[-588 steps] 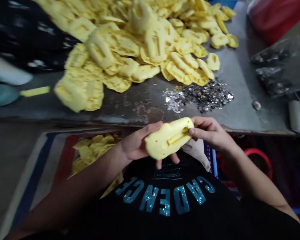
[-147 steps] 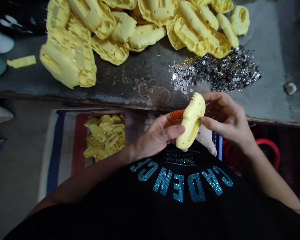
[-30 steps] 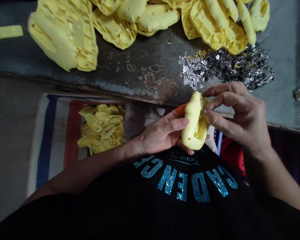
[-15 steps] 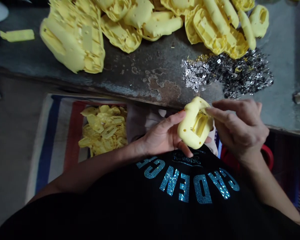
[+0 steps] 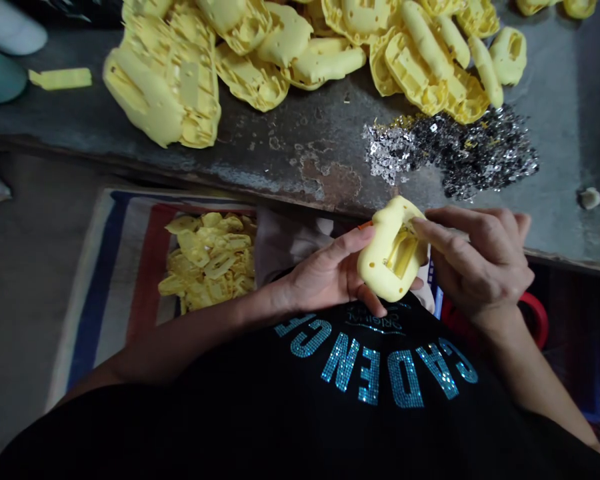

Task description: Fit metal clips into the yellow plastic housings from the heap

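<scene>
Yellow foam moulding [image 5: 387, 250] held just below the metal table [image 5: 285, 160] edge: left hand [image 5: 325, 270] cradles it, fingers spread; right hand [image 5: 480, 263] presses fingers together on its slotted face. Yellow offcuts [image 5: 210, 260] lie on a striped woven sack [image 5: 103, 287]. Black shirt [image 5: 375, 387] reads "CADENCE", upside down.

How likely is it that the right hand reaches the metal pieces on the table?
Likely yes: the right hand sits just below the metal pieces, nothing between, though its fingers are on the yellow moulded piece.
</scene>
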`<state>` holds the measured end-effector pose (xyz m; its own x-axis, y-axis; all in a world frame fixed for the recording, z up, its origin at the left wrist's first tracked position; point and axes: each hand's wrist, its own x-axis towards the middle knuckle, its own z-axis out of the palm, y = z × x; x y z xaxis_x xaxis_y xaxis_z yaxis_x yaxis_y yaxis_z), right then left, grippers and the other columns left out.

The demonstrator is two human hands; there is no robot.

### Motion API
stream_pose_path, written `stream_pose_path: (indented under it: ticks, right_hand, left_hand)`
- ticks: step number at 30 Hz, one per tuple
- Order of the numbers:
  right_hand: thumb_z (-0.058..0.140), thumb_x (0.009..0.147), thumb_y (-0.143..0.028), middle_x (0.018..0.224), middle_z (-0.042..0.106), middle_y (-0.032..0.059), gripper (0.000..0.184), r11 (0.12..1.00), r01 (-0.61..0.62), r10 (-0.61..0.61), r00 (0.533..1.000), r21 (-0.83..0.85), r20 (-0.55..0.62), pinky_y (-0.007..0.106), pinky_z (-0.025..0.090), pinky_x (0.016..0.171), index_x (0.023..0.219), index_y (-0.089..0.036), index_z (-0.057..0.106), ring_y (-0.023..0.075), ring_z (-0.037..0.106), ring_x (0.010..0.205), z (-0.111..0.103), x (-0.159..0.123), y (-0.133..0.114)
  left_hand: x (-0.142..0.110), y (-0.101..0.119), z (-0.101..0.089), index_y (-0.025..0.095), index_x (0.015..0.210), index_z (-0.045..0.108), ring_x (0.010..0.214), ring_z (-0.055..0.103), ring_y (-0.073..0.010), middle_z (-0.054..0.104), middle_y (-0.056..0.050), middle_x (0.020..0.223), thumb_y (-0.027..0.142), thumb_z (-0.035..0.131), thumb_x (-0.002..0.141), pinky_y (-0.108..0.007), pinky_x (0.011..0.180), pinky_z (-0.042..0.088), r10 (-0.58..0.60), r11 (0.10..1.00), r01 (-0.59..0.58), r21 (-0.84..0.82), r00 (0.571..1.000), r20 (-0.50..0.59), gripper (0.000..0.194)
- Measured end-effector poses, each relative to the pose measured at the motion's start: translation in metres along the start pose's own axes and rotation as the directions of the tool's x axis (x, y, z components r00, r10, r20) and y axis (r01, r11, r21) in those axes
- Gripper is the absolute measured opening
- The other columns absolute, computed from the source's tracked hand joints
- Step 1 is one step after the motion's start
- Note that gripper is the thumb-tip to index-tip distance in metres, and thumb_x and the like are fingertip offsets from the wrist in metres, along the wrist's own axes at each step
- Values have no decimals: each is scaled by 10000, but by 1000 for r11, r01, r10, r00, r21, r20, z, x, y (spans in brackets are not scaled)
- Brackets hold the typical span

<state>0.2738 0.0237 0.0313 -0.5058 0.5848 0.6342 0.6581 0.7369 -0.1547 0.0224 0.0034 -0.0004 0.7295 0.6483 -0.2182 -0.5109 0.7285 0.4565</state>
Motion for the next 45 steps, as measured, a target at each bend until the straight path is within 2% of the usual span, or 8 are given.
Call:
stream_pose_path:
  ticks: [6, 14, 18, 23, 27, 32, 37, 45]
  right_hand:
    - [729, 1132, -173, 1289, 912, 30, 447, 994, -41, 42, 999, 105, -9, 513, 469, 834, 1483, -435, 819, 309, 811, 978, 2, 1, -2]
    - [762, 1125, -181, 1308, 917, 27, 508, 999, 35, -36, 999, -34, -12, 510, 516, 871, 1564, -437, 769, 300, 831, 1014, 0, -2, 1]
    - [744, 1106, -123, 1301, 902, 32, 572, 998, -25, 30, 997, 65, -75, 487, 502, 839, 1561, -468, 766, 280, 803, 955, 5, -2, -3]
    - [746, 1096, -122, 1273, 906, 25, 447, 981, -20, 33, 998, 193, -60, 488, 544, 879, 1418, -414, 852, 285, 828, 1005, 3, 2, -5]
    - [867, 1073, -321, 1325, 877, 50, 360, 824, -324, 293, 946, 465, 140, 479, 657, 914, 1422, -409, 856, 305, 826, 1130, -4, 13, 8]
    - [905, 1032, -601, 1435, 842, 109, 575, 718, -423, 226, 893, 553, 389, 465, 698, 904, 1526, -338, 773, 312, 831, 1162, -3, 27, 24]
    - [902, 1030, -506, 1417, 812, 111, 543, 725, -415, 282, 907, 550, 312, 452, 711, 903, 1515, -325, 739, 308, 811, 1188, 8, 18, 7]
    - [889, 975, -214, 1420, 781, 111, 642, 778, -376, 394, 916, 504, 77, 486, 723, 941, 1583, -346, 731, 312, 787, 1206, 24, -15, -15]
  left_hand:
    - [-1, -1, 0, 261, 1745, 618, 1311, 869, -447, 801, -215, 1560, 749, 873, 990, -342, 709, 788, 0, 1000, 0, 13, 1000, 30, 935]
    - [-3, -1, 2, 257, 1728, 629, 1180, 910, -397, 828, -206, 1504, 785, 915, 938, -334, 705, 780, -9, 1000, 9, 10, 1000, 29, 993]
    - [-4, 0, 2, 246, 1757, 600, 1219, 898, -415, 813, -219, 1526, 765, 887, 963, -347, 710, 784, -6, 1000, 6, 11, 1000, 28, 991]
    - [-4, 1, 3, 252, 1767, 561, 1234, 891, -427, 811, -228, 1510, 776, 908, 945, -336, 697, 777, -6, 999, 5, 32, 999, 39, 1034]
    - [-5, 0, 6, 272, 1743, 554, 1100, 908, -374, 839, -188, 1411, 737, 944, 933, -354, 665, 773, 58, 997, -57, 60, 998, -5, 1012]
    - [-11, -5, 14, 311, 1649, 624, 920, 868, -248, 873, -95, 1258, 516, 1034, 918, -303, 658, 732, 201, 967, -170, 190, 967, -158, 863]
    - [-20, -9, 15, 304, 1519, 810, 943, 816, -149, 904, -67, 1207, 353, 1016, 966, -200, 804, 645, 301, 930, -258, 262, 944, -137, 592]
    - [-26, -4, -2, 235, 1469, 904, 987, 795, -189, 909, -111, 1306, 432, 1001, 978, -253, 866, 636, 240, 862, -87, 500, 938, -250, 538]
